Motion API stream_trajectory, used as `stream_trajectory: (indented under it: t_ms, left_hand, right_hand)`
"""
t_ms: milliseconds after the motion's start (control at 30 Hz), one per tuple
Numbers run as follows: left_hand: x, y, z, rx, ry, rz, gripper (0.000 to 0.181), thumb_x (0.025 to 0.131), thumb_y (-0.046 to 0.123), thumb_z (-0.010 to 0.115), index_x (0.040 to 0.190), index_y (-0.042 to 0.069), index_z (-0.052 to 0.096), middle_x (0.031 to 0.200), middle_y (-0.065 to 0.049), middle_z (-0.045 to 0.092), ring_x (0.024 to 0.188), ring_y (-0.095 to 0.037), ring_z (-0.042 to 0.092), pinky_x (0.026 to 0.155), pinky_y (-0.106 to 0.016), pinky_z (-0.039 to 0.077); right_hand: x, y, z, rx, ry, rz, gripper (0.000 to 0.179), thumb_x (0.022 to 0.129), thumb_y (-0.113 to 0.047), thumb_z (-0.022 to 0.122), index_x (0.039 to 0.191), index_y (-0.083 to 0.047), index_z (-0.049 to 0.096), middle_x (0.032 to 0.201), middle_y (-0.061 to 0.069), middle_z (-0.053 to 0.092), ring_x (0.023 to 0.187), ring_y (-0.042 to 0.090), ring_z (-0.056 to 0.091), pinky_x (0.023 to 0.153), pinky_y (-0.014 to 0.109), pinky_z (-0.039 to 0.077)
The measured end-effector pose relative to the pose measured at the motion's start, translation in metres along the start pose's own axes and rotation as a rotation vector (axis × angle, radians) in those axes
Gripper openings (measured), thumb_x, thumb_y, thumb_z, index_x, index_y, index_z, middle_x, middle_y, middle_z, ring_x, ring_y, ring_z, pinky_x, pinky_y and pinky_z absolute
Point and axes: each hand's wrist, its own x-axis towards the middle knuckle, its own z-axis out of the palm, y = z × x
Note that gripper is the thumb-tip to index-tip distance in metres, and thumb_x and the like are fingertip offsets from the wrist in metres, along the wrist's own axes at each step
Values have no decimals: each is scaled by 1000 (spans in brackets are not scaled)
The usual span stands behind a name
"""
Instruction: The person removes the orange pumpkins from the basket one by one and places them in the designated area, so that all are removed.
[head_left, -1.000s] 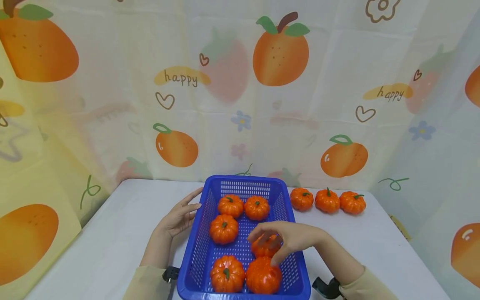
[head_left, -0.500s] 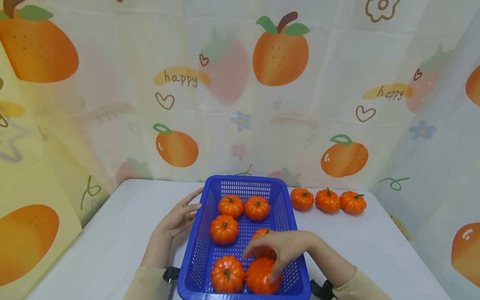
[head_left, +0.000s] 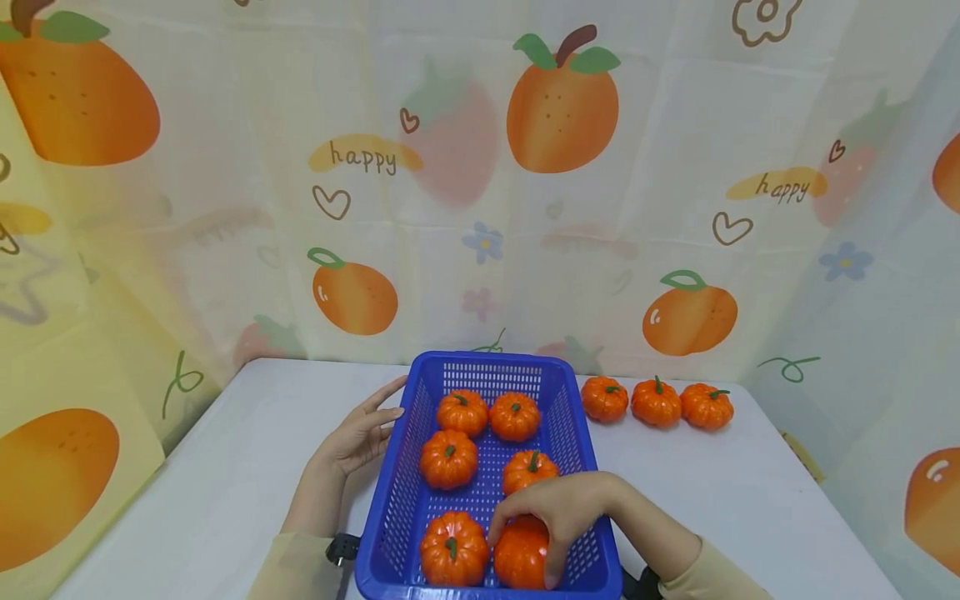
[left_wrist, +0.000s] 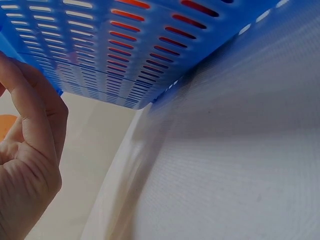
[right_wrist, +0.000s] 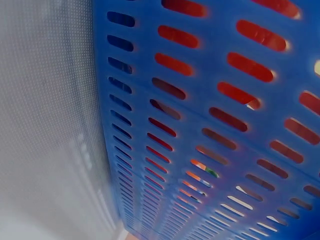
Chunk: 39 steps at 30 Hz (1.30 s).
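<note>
A blue perforated plastic basket (head_left: 381, 492) stands mid-table in the head view, with several small orange pumpkins inside. My right hand (head_left: 564, 507) curls over the near-right pumpkin (head_left: 517, 557), its fingers on the left side and its thumb on the right. My left hand (head_left: 362, 435) has its fingers extended at the basket's left rim, and the thumb lies along that edge. In the left wrist view, the left hand (left_wrist: 30, 125) is beside the slotted basket wall (left_wrist: 100, 90). The right wrist view shows the basket wall (right_wrist: 135, 150) hiding the right hand, with orange behind the slots.
Three more pumpkins, a left one (head_left: 603, 399), a middle one (head_left: 656, 403) and a right one (head_left: 707, 407), sit in a row behind the basket on the right. The white table (head_left: 690, 492) meets a fruit-print curtain (head_left: 465, 250) at the back.
My right hand has come down and toward me, from above the two right-hand pumpkins to around the nearest one. The pumpkin behind it is more exposed. The left hand stays put.
</note>
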Motion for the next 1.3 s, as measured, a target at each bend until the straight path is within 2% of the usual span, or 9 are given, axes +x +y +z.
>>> stream_trajectory:
  t_ms: [167, 367, 633, 800, 1167, 1300]
  left_hand:
    - [0, 0, 0, -3, 1, -2, 66, 102, 8, 48, 159, 22, 18, 107, 2, 70, 83, -10, 72, 73, -23, 61]
    - [1, 0, 0, 0, 4, -5, 66, 102, 9, 49, 159, 23, 19, 108, 1, 70, 84, -10, 72, 73, -23, 61]
    - [1, -1, -1, -3, -6, -1, 67, 102, 8, 48, 159, 22, 18, 108, 1, 70, 84, -11, 72, 73, -23, 61]
    - [1, -1, -2, -3, -11, 0, 67, 102, 9, 49, 159, 22, 17, 109, 1, 70, 85, -11, 72, 73, -23, 61]
    - [1, -1, -1, -8, -12, -3, 66, 102, 8, 48, 159, 22, 18, 109, 1, 69, 84, -11, 72, 73, -23, 61]
    - [1, 0, -1, -8, -7, -6, 66, 102, 8, 48, 159, 22, 18, 108, 1, 69, 84, -11, 72, 73, -23, 61]
  right_hand:
    - [0, 1, 0, -23, 8, -9, 61, 76, -20, 83, 130, -27, 56, 131, -12, 58, 112, -6, 50, 102, 18, 45]
    - [-4, 1, 0, -53, 56, -53, 61, 76, -24, 83, 130, -26, 56, 130, -11, 58, 113, -5, 51, 99, 18, 46]
    - [-13, 5, -4, 0, 171, -98, 61, 76, -30, 82, 131, -30, 55, 127, -10, 59, 113, -2, 53, 98, 21, 49]
    - [-18, 5, -4, 32, 257, -87, 64, 75, -34, 81, 132, -32, 54, 128, -11, 57, 115, 2, 51, 98, 22, 48]
    - [-24, 9, -2, 67, 423, -100, 66, 75, -38, 80, 134, -29, 53, 131, -12, 56, 119, 7, 48, 99, 29, 46]
    - [-26, 13, 0, 76, 479, -136, 66, 76, -37, 79, 136, -28, 52, 133, -9, 55, 121, 9, 47, 102, 33, 46]
